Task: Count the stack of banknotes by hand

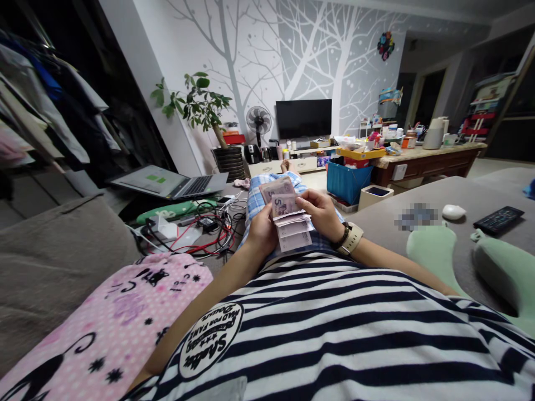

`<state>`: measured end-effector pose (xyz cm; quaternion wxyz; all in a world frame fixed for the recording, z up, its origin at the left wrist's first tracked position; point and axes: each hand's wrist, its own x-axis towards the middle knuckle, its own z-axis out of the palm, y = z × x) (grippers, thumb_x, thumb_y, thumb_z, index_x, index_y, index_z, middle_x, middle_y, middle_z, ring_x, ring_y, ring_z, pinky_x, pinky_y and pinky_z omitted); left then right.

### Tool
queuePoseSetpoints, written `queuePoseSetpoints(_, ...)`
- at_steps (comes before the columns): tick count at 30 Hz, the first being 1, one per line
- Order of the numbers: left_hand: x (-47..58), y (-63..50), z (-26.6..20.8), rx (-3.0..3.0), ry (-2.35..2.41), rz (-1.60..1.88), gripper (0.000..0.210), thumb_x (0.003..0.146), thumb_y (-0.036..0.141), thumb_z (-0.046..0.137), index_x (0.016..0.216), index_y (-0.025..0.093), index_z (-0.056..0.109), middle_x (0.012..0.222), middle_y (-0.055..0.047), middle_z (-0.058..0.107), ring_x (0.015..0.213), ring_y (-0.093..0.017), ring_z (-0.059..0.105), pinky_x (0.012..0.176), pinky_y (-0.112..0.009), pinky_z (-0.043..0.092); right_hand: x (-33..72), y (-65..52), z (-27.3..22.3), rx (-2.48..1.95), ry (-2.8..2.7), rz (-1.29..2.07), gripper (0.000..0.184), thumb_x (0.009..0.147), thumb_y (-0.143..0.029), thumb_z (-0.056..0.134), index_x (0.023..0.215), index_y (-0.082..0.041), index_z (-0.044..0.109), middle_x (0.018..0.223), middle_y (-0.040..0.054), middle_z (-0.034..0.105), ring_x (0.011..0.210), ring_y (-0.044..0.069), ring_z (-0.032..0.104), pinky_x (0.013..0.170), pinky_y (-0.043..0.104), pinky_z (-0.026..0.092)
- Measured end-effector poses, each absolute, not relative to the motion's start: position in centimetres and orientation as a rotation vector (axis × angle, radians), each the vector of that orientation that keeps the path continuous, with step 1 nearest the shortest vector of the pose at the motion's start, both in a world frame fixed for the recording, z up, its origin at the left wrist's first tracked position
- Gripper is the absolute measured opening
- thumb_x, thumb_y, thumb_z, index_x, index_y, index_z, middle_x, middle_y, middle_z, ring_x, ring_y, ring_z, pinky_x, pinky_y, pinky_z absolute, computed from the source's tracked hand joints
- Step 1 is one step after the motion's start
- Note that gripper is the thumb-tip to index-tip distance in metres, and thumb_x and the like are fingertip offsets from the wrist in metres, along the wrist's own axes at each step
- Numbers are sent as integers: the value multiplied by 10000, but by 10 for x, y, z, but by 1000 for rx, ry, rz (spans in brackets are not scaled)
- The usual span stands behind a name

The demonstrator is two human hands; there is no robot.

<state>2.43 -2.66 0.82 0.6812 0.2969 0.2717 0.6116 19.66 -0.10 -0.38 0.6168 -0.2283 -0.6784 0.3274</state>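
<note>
A bundle of purple banknotes (288, 217) is held above my lap, over blue checked trousers (254, 200). The upper notes show a figure 5; several folded or fanned layers hang below them. My left hand (264, 228) is closed on the left edge of the bundle, its thumb lying on the front. My right hand (321, 213) pinches the upper right edge of the notes between thumb and fingers. On the right wrist are a watch with a pale strap (351, 238) and a dark bracelet. Fingers behind the notes are hidden.
At left an open laptop (167, 184) stands near tangled cables (209, 231) and a pink blanket (167, 284). On the sofa at right lie a white mouse (453, 211), a remote control (499, 220) and a green neck pillow (432, 250). A blue bin (349, 181) stands beyond.
</note>
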Motion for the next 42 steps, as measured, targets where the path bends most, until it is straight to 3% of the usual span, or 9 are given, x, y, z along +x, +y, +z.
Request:
queuePoseSetpoints(13,25,-20,1,673,591,1405,417,1106,337,820,1463,182,969,1183,-144,1012,1174,-435,995,1091,-548,826,199,-8,0,-542,-1586,760,815,908,-1043,907,785,-289,622,688,-34,504,720,189,476,684,364,421)
queuePoseSetpoints(20,25,-21,3,615,604,1463,420,1165,292,771,1519,130,929,1215,-172,1010,1200,-417,997,1158,-560,814,196,-10,-2,-487,-1604,865,867,938,-1130,795,797,-282,683,683,23,684,648,184,528,636,354,463)
queuePoseSetpoints(28,16,-20,-4,690,624,1395,418,1042,236,930,1448,141,963,1248,-178,1011,1197,-466,1001,1135,-565,825,198,3,-6,-683,-1482,724,787,759,-905,1112,765,-282,632,697,-27,638,718,179,526,692,346,437)
queuePoseSetpoints(32,14,-22,-4,701,649,1386,447,1005,157,874,1443,130,953,1214,-174,1011,1176,-457,1002,1118,-567,828,198,8,-9,-712,-1457,701,762,798,-926,1056,767,-278,656,725,-7,669,749,197,559,733,364,460)
queuePoseSetpoints(38,19,-22,-4,730,625,1460,381,912,83,864,1273,132,973,1147,-158,1006,1178,-433,996,1133,-530,814,201,10,-11,-709,-1525,681,723,897,-897,956,718,-273,637,689,-12,621,737,181,501,725,360,413)
queuePoseSetpoints(42,18,-22,-3,707,637,1429,419,966,112,853,1372,126,955,1168,-155,1006,1148,-408,997,1126,-535,815,201,11,-12,-705,-1522,675,711,898,-869,973,720,-275,625,693,-22,601,732,179,494,730,364,418)
